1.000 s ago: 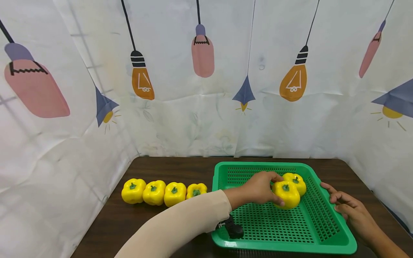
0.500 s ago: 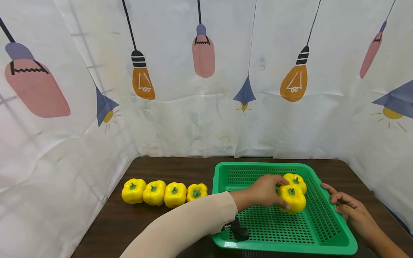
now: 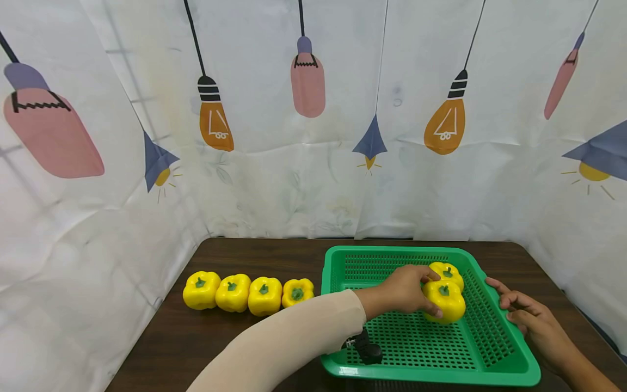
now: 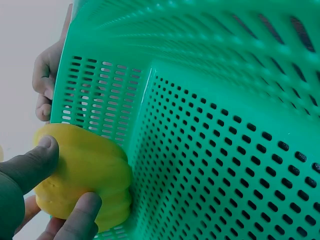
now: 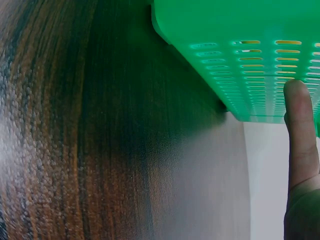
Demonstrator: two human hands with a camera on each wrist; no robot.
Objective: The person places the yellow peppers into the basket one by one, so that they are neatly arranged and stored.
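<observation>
My left hand (image 3: 405, 288) grips a yellow bell pepper (image 3: 447, 305) with a green stem, inside the green plastic basket (image 3: 416, 377). In the left wrist view, the thumb and fingers (image 4: 86, 207) spread around the pepper, close by the slotted wall. Behind it, a second yellow bell pepper (image 3: 448, 270) sits partly hidden near the basket's far right corner. At the right side, my right hand (image 3: 536, 326) holds the rim from outside with bent fingers. The right wrist view has one finger (image 5: 300, 125) lying straight against the outer wall.
To the left of the basket, several yellow bell peppers (image 3: 232, 293) form a row on the dark wooden table (image 3: 245, 253). My left sleeve (image 3: 303, 337) crosses in front of the row's right end. A white curtain (image 3: 274, 179) printed with lamps stands around the table.
My left hand has carried the pepper slightly right within the basket, up beside the one behind it. Over the last half second it has barely shifted. My right hand stays at the rim.
</observation>
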